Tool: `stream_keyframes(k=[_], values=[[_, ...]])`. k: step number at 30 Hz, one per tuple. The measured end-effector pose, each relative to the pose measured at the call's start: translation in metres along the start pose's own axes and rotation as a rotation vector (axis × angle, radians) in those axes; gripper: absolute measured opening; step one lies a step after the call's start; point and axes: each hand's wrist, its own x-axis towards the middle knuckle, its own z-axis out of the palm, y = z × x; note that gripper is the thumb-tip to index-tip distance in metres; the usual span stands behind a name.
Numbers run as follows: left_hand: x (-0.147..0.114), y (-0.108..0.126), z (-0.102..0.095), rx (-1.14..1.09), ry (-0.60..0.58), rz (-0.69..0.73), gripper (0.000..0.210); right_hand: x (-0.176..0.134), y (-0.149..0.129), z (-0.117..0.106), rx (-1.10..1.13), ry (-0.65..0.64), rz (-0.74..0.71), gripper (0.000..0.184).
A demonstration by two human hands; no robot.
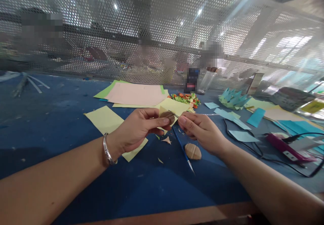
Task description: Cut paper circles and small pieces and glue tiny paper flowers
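My left hand (145, 127) pinches a flat brown roundish piece (170, 116) together with a small sheet of yellow paper (162, 111) behind it. Close to its right, my right hand (201, 129) is closed around a slim tool (173, 112); a thin dark tip points at the brown piece and its exact kind is unclear. Below the hands a slender blue-handled tool (181, 144) with a pale pointed end lies on the table. Beside it rests a tan rounded piece (193, 151) with a lighter band across it. Small paper scraps (166, 140) are scattered near.
On the blue table (101, 191) lie a stack of coloured paper (136, 93), yellow sheets (105, 117) and a pile of cut scraps (186, 100). To the right are blue paper pieces (243, 136), folded paper (233, 98) and a purple power strip (288, 149) with black cable. A perforated screen (152, 22) stands behind.
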Motion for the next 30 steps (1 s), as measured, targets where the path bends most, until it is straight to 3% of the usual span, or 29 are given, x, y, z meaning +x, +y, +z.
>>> stream_keyframes(k=[30], values=[[-0.0003,0.0007,-0.0022,-0.035,-0.014,-0.033,0.013,-0.0009,-0.0033,-0.0024,-0.035,-0.011,-0.003,0.047]])
